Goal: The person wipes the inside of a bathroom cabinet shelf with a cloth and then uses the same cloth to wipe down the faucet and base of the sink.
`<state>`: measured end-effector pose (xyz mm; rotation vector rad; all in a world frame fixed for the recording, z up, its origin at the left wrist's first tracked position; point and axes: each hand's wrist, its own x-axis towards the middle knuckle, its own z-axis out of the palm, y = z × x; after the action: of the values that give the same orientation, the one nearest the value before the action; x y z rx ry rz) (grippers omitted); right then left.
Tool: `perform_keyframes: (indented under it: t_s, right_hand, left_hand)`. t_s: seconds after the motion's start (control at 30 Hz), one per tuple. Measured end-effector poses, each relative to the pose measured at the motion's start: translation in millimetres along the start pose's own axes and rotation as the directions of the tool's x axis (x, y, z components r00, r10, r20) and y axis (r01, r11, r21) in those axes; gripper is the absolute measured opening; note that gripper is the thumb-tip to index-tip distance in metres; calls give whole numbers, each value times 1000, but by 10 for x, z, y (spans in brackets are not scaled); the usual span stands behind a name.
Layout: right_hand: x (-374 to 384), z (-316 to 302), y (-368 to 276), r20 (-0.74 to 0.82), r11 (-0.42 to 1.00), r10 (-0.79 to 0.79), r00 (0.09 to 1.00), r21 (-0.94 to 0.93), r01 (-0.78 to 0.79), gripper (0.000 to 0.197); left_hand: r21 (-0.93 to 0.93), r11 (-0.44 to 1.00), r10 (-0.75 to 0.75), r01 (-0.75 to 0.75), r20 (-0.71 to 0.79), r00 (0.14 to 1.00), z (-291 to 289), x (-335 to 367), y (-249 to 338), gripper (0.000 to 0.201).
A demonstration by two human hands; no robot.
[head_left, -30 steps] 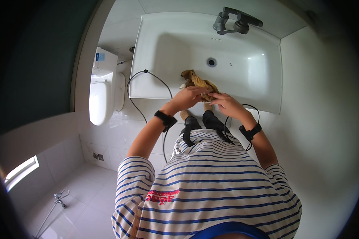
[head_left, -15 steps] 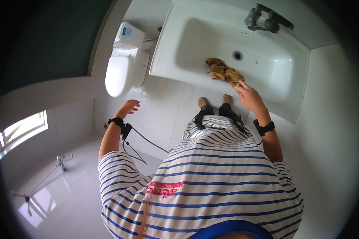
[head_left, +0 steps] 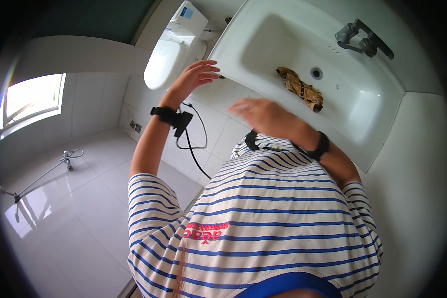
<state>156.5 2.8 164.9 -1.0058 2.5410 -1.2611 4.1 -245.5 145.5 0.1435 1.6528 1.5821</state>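
A crumpled brown cloth [head_left: 301, 89] with a darker pattern lies in the white sink [head_left: 278, 44], close to its front wall. My right hand [head_left: 268, 116] is over the sink's front edge, apart from the cloth and reaching to the left. Its fingers are stretched out and blurred by motion, with nothing visible in them. Beyond the sink's left front corner, my left hand [head_left: 196, 75] hovers with its fingers spread and holds nothing. Each wrist has a black strap, and a cable hangs from the left one.
A grey faucet [head_left: 362, 38] stands at the sink's back right, near the drain [head_left: 316, 73]. To the left of the sink is a white toilet [head_left: 166, 62]. Farther left are a bright window [head_left: 34, 99] and a shower fixture [head_left: 64, 160].
My right hand has let go of the cloth and swung left. My left hand has risen toward the sink's left corner. The view has shifted, and the cloth lies lower inside the sink.
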Motion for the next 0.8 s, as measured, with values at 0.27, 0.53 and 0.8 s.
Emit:
perform_keyframes:
  t_s: [0.27,0.53,0.8]
  right_hand:
    - [78,495,151,407,684,-148,901,-616,391,36]
    - [128,280,-401,15,776,-585,811,-278,565,42]
    - [-469,202,152,312,941,115,943,-338,-3,17]
  left_hand:
    - [-90,996,28,-26,16,999,603,298,88,34]
    - [-122,988,77,-93,-134,988,827,711,-25,29]
    - [80,965,253,-251,-20,967,831,565,106,27]
